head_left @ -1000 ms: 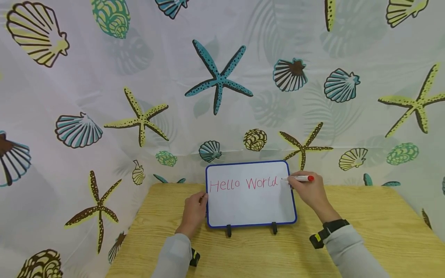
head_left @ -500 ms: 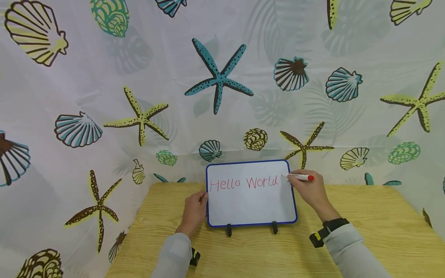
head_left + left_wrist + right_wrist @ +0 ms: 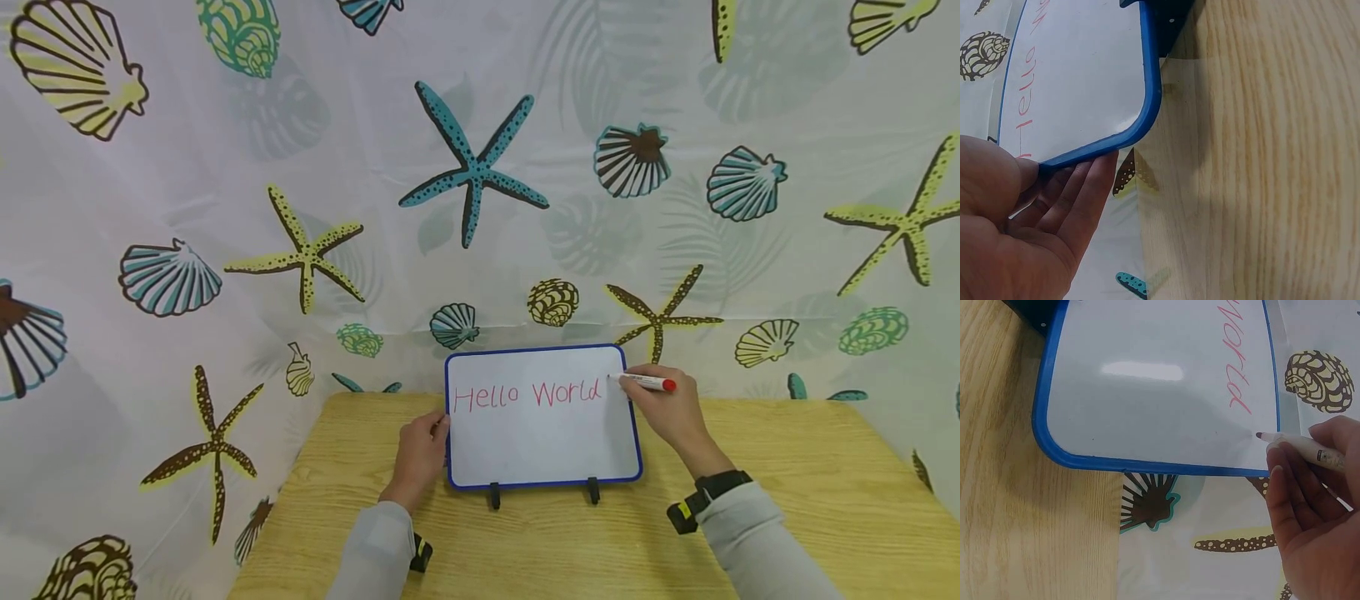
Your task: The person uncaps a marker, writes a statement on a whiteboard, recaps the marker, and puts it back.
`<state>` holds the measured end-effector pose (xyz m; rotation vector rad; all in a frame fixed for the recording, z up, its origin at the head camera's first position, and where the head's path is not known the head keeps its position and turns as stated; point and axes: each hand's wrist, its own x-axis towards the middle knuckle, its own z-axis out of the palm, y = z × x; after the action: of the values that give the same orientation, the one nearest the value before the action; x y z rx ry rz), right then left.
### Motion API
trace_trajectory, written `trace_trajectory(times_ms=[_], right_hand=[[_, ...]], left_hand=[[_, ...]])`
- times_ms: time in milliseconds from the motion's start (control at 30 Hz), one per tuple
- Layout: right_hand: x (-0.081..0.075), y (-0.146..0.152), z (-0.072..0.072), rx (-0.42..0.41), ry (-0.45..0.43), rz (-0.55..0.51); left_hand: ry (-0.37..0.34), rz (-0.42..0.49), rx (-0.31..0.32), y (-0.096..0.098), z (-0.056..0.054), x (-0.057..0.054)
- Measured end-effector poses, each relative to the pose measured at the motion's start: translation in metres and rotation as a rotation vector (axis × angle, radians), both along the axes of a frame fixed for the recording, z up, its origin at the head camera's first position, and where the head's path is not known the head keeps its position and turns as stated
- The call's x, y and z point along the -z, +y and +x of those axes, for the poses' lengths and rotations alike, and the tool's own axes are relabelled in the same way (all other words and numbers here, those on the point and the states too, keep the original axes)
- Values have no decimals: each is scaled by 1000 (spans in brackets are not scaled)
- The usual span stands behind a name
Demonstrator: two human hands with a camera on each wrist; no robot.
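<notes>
A small whiteboard with a blue frame leans upright on the table, the red words "Hello World" written across its upper part. My left hand holds its left edge; the left wrist view shows the thumb at the front and fingers against the frame's outer side and behind. Between thumb and fingers my right hand pinches a white marker with a red end. Its dark tip points at the board just right of the "d". Whether it touches the surface I cannot tell.
Two black feet support the board's lower edge on the wood-grain table. Close behind hangs a white curtain printed with shells and starfish. Each wrist wears a black strap with a camera.
The marker tip has moved slightly upward beside the "d". My left hand keeps its hold on the board's edge, and the writing looks the same.
</notes>
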<state>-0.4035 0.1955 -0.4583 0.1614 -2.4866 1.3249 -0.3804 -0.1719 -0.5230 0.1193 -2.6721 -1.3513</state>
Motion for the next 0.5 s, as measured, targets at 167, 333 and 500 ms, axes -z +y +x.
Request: trace_trajectory(times_ms=[167, 333, 500], right_hand=[[1, 0, -1, 4, 14, 1], [2, 0, -2, 5, 28, 0], [3, 0, -1, 8, 29, 2]], left_hand=[[10, -4, 6, 0, 1, -2], [11, -14, -1, 0, 1, -3], [9, -11, -8, 0, 1, -2]])
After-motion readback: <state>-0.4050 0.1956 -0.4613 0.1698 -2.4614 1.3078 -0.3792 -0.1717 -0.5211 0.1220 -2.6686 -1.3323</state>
